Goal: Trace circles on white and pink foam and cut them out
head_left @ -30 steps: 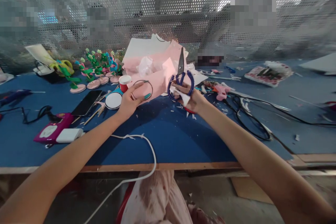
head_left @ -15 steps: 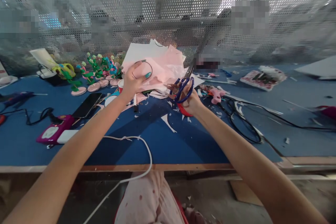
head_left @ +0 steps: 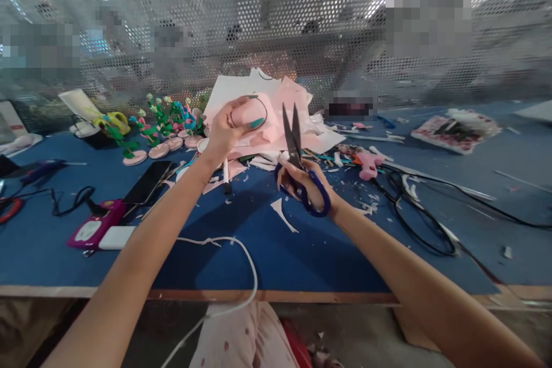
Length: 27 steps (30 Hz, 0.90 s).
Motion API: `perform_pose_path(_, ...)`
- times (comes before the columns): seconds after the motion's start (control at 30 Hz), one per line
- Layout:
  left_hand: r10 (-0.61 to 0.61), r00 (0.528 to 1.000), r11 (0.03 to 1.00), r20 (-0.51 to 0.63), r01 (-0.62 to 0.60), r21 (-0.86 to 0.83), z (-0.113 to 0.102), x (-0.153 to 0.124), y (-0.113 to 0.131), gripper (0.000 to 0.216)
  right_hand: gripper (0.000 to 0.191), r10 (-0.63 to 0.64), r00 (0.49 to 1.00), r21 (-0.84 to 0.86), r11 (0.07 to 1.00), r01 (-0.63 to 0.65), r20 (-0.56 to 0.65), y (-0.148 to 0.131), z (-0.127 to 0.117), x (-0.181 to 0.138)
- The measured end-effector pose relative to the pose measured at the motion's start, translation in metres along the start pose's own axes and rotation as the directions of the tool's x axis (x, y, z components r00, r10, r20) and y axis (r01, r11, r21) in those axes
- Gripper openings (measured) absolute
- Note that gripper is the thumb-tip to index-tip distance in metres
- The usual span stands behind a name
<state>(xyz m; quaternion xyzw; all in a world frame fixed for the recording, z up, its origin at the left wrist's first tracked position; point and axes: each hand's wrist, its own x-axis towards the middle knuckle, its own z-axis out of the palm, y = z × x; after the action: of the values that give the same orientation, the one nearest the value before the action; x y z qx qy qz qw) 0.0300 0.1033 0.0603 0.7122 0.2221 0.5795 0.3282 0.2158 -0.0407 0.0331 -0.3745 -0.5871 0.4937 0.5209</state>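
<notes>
My left hand [head_left: 225, 131] is closed on a piece of pale pink paper [head_left: 250, 112] marked with a dark curved line, the thumb in front and the fingers behind. In my right hand [head_left: 324, 179] is a pair of scissors [head_left: 295, 141] with dark blue handles. The blades point up and stand slightly apart, to the right of the pink paper and not touching it. A pile of white and pink sheets [head_left: 224, 87] lies behind both hands. Below the scissors a narrow white paper scrap [head_left: 282, 214] rests on the blue table.
Several green craft plants on pink round bases [head_left: 158, 150] stand at the left. Nearby lie a phone [head_left: 149, 184] and a purple power adapter [head_left: 97, 224] with a white cable. A pink glue gun [head_left: 370, 164] trails a black cord. Behind rises a perforated metal screen [head_left: 276, 17].
The scissors have swung from leaning right to pointing up, their blades now parted and clear of the paper. The view has shifted slightly. My left hand still grips the pink paper.
</notes>
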Motion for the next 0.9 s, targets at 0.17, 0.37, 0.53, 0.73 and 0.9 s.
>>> perform_pose_path(0.17,-0.005,1.0,0.999,0.002,0.005,-0.051,-0.004,0.004,0.002,0.06,0.059,0.202,0.979,-0.074,0.977,-0.2,0.025,0.005,-0.007,0.0)
perform_pose_path(0.37,-0.101,0.994,0.985,-0.049,0.092,-0.148,-0.009,0.002,0.0,0.066,0.061,0.293,0.955,-0.102,0.953,-0.287,0.052,0.008,-0.009,0.0)
perform_pose_path(0.53,-0.211,0.977,0.96,0.02,0.211,-0.184,-0.004,-0.002,0.012,0.052,0.064,0.328,0.945,-0.085,0.942,-0.326,0.009,0.004,-0.006,-0.001)
perform_pose_path(0.73,-0.274,0.95,0.949,0.151,0.293,-0.119,-0.008,-0.004,0.025,0.047,0.067,0.363,0.93,-0.083,0.926,-0.368,-0.062,0.002,-0.008,0.0)
perform_pose_path(0.9,-0.193,0.959,0.979,0.207,0.202,-0.023,-0.021,0.003,0.022,0.061,0.067,0.376,0.923,-0.092,0.919,-0.383,-0.087,0.0,-0.007,0.002)
